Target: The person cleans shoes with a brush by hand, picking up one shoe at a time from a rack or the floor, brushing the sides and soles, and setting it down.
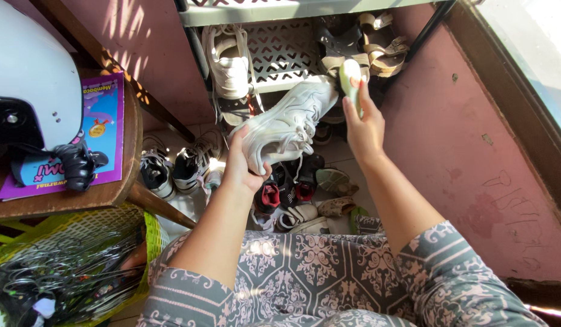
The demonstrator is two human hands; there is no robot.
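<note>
Here the left hand (243,162) grips a white sneaker (288,123) held up before the shoe rack (280,51), while the right hand (364,124) clasps a pale green brush (351,79) at the sneaker's far end, above shoes scattered on the floor (340,152).

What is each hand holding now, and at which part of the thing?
The left hand holds a white sneaker by its heel end. The right hand holds a small pale green object, perhaps a brush, by its lower end.
</note>
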